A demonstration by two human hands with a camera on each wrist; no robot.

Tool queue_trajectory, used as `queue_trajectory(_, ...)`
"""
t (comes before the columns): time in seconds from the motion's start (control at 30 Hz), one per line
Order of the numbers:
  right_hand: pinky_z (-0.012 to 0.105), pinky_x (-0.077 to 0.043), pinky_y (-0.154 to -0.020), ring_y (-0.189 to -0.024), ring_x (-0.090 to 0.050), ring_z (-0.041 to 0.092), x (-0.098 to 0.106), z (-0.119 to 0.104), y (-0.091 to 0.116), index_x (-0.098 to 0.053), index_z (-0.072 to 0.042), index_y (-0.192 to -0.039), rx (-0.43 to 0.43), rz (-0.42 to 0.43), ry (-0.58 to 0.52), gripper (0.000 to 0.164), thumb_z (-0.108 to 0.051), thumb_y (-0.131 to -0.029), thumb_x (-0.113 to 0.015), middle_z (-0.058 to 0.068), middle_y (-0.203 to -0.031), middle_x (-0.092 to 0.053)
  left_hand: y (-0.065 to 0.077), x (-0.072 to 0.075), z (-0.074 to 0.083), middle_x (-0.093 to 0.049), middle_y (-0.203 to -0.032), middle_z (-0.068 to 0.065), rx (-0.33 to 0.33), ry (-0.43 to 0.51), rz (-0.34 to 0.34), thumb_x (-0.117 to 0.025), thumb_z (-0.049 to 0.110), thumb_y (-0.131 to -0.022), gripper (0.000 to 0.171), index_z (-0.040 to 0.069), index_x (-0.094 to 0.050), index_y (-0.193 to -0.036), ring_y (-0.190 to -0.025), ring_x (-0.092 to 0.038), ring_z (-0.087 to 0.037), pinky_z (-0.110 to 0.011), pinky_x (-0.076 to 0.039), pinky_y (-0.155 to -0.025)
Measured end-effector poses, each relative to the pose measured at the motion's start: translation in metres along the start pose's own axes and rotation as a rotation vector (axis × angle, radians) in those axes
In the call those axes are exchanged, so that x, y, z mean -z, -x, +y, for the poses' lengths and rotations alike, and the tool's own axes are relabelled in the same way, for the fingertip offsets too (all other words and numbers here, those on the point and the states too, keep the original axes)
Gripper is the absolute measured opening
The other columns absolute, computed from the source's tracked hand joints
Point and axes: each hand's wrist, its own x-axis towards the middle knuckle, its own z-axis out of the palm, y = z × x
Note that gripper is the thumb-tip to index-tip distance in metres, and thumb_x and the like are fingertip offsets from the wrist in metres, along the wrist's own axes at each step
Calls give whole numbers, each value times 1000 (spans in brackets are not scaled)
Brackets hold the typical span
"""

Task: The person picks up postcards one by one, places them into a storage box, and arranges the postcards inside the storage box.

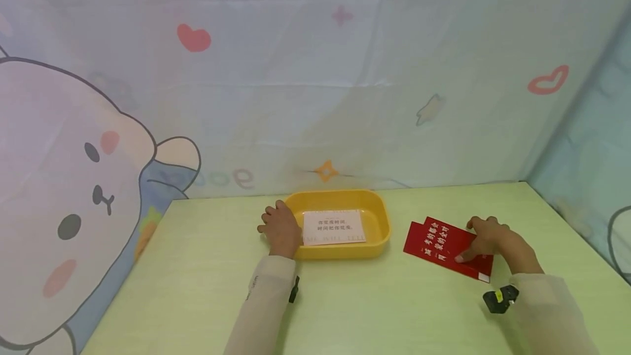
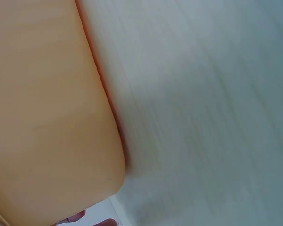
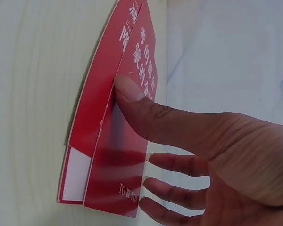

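My right hand (image 1: 485, 240) is at the right end of red cards (image 1: 434, 244) with white lettering, which overlap on the table. In the right wrist view, my thumb (image 3: 129, 92) presses along one long edge of the upper red card (image 3: 115, 160), and the other fingertips meet its opposite edge. The lower red card (image 3: 87, 110) shows a white corner. My left hand (image 1: 282, 229) rests against the left side of a yellow tray (image 1: 340, 252), its fingers loosely bent and its thumb hidden. Inside the tray lies a white card (image 1: 334, 227) with printed lettering.
Pale green tabletop (image 1: 370, 305) surrounds the tray and cards. A printed cloth backdrop (image 1: 305, 97) rises along the back edge. A small dark wrist device (image 1: 500, 298) sits by the right sleeve.
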Motion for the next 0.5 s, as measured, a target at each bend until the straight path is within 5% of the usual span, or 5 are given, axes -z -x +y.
queue_trajectory(0.5,57,-48,-72,-95,-35,54,-6,-3,-3,-38,13,-116,11,74,-30,91,-39,-58,-85,36,-103,-40,-2,0,-2,-52,-100,-28,-13,-16,-5,-63,20,-84,37,-4,-44,-105,-86,-51,-41,-57,-47,-79)
